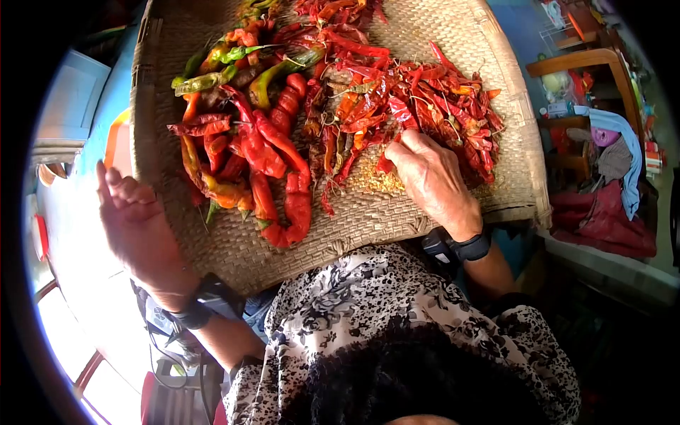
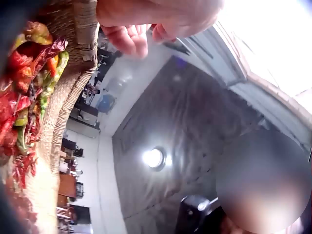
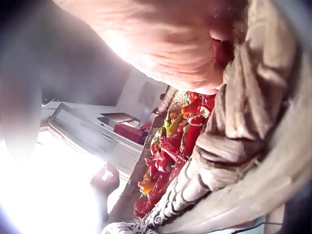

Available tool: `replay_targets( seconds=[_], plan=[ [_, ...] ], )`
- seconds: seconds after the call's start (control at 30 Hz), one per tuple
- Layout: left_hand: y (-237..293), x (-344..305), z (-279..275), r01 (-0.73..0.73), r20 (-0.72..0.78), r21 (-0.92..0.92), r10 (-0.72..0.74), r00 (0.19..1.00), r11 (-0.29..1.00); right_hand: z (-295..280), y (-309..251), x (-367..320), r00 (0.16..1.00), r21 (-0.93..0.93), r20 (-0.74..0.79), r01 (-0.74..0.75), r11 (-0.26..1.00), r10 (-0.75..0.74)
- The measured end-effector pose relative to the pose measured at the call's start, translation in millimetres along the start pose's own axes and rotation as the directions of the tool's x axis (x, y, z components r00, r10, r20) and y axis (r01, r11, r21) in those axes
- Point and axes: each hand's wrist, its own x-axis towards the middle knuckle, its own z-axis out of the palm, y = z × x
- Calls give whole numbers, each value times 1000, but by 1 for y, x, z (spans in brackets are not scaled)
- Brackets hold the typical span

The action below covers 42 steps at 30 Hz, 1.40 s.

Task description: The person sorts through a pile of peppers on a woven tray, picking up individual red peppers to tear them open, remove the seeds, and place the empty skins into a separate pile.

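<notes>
My right hand (image 1: 432, 177) reaches into the dried red chilies (image 1: 453, 113) on the right part of a woven tray (image 1: 340, 227), its fingers curled. Between thumb and fingers it pinches a dried red chili (image 1: 401, 112); the grip is partly hidden under the hand. Loose yellow seeds (image 1: 382, 178) lie beside it. My left hand (image 1: 134, 219) hangs in the air past the tray's left rim, fingers loosely bent and holding nothing. Nearest to it on the tray is a heap of larger, softer chilies, red (image 1: 290, 205), orange and green (image 1: 280, 74).
The tray's raised woven rim (image 1: 145, 92) runs along its left side, and its near edge sits close to the person's patterned clothing (image 1: 340, 290). To the right are a wooden chair (image 1: 588, 64) and draped cloths (image 1: 602, 219). A cable (image 1: 152, 354) hangs at lower left.
</notes>
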Motion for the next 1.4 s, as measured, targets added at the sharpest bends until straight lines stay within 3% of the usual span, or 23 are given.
replay_targets(
  seconds=[0.07,0.13,0.23,0.33,0.4,0.43,0.47,0.6,0.67,0.7,0.73,0.8,0.87,0.93,1.03,1.07,1.13,1.2,1.23,1.27,1.33,1.37,1.4],
  plan=[
    [-23,-3,50,-6,-31,129,10,999,992,1,0,0,1000,-12,8,-3,1000,3],
    [-46,-6,90,164,-351,552,49,935,818,1,-2,1,999,4,-39,12,1000,-12],
    [-74,-23,107,243,-216,624,-135,967,742,-4,-5,3,1000,-24,22,2,1000,-1],
    [-87,-35,127,361,-134,625,-361,923,692,-6,-4,6,999,-56,45,3,998,-1],
    [-103,-41,122,201,31,777,-355,935,596,-6,-2,7,999,-48,44,5,999,-3],
    [-101,-42,128,292,-5,777,-458,889,557,-4,0,6,1000,-63,27,-5,998,7],
    [-104,-42,127,197,76,826,-451,889,528,-3,1,6,1000,-78,11,-17,997,18],
    [-109,-46,120,189,64,852,-455,888,489,-7,9,5,1000,-119,-14,25,993,-27],
    [-111,-47,117,161,85,842,-421,903,516,-8,15,4,999,145,-13,-31,989,33],
    [-111,-47,118,184,63,842,-431,900,507,-6,16,5,993,267,-102,-32,963,61],
    [-110,-47,118,207,40,842,-442,896,497,-15,16,5,992,361,-23,-104,927,121],
    [-105,-43,126,266,0,838,-488,873,476,-19,11,4,966,648,-154,-60,759,207],
    [-106,-44,133,323,-35,830,-535,844,455,-22,1,1,955,613,-140,-125,780,263],
    [-109,-46,137,381,-47,770,-549,835,512,-13,-12,2,962,623,-229,25,782,152],
    [-119,-47,132,187,145,759,-441,886,624,-5,-37,2,987,655,-154,65,753,49],
    [-121,-48,131,90,227,727,-361,905,681,-4,-37,2,993,554,-117,58,830,9],
    [-112,-47,132,125,181,763,-396,900,634,0,-39,6,968,516,-246,164,840,-38],
    [-104,-44,128,129,109,760,-321,941,637,3,-34,-1,978,625,-195,64,778,76],
    [-93,-42,124,159,12,770,-264,964,618,1,-23,-8,982,553,-176,44,832,65],
    [-84,-40,118,253,-143,659,-212,967,708,-6,-17,-15,986,553,-102,-57,831,136],
    [-64,-25,103,30,-193,600,108,975,799,-27,-8,-24,981,358,53,-193,913,187],
    [-44,-18,92,72,-272,526,88,958,847,-28,-5,-28,981,356,55,-195,914,188],
    [-23,-12,66,-44,-148,583,159,976,812,-28,-2,-32,982,275,57,-188,943,179]
  ],
)
